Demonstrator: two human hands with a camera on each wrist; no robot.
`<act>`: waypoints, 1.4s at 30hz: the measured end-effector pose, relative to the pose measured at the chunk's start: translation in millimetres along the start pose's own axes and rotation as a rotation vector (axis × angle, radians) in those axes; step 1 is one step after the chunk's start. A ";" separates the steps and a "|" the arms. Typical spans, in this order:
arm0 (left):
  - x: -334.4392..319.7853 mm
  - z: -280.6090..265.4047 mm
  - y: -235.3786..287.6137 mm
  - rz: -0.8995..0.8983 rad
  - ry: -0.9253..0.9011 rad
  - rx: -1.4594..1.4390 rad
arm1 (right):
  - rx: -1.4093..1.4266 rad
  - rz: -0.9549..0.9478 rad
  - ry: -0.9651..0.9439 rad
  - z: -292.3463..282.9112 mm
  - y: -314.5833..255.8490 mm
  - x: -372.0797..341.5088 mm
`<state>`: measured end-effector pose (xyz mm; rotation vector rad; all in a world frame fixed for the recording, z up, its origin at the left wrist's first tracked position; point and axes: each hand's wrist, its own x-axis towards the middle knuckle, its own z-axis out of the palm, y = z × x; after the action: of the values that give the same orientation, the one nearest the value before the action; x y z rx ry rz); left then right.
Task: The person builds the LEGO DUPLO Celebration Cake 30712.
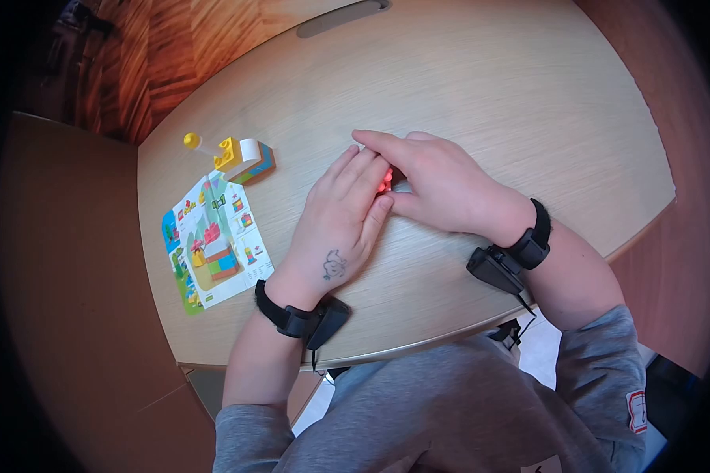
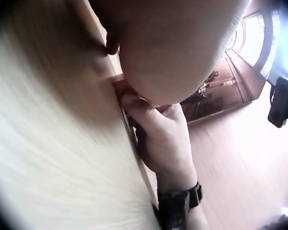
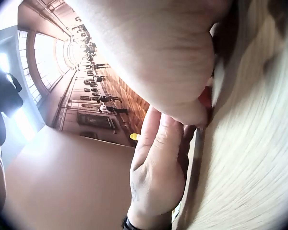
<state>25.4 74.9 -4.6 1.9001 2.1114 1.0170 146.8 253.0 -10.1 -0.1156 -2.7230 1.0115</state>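
Note:
A small red toy block (image 1: 386,180) with knobby edges sits low over the table, mostly hidden between the two hands. From its left side, my left hand (image 1: 335,209) holds it, with fingers lying across the top and the thumb at the near side. My right hand (image 1: 454,185) grips the right side, its index finger reaching over the left fingertips and its thumb near the left thumb. The left wrist view shows a dark red edge of the block (image 2: 119,85) by the fingertips. In the right wrist view, a patch of red (image 3: 207,97) shows under the palm.
Left of the hands stands a toy brick build (image 1: 248,162) in yellow, white, blue and brown, beside a yellow ball (image 1: 192,141) on a clear stem. A printed building leaflet (image 1: 221,272) lies in front of it on the wooden table (image 1: 521,87). A slot (image 1: 343,19) pierces the far edge.

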 end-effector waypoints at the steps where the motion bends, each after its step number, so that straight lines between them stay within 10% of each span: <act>1: -1.4 1.3 0.5 0.028 0.034 0.103 | 0.000 0.000 0.000 0.2 -0.4 0.0; 34: -11.3 -7.3 4.4 -0.004 -0.093 0.080 | 0.006 -0.085 0.014 -8.9 -6.2 0.7; 42: -14.2 1.6 -10.4 -0.179 0.223 -0.368 | 0.153 0.229 -0.011 -24.7 -33.0 -6.9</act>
<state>20.4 62.6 -16.3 1.4577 1.9805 1.5095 159.8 242.5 28.3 -0.4035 -2.6747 1.2802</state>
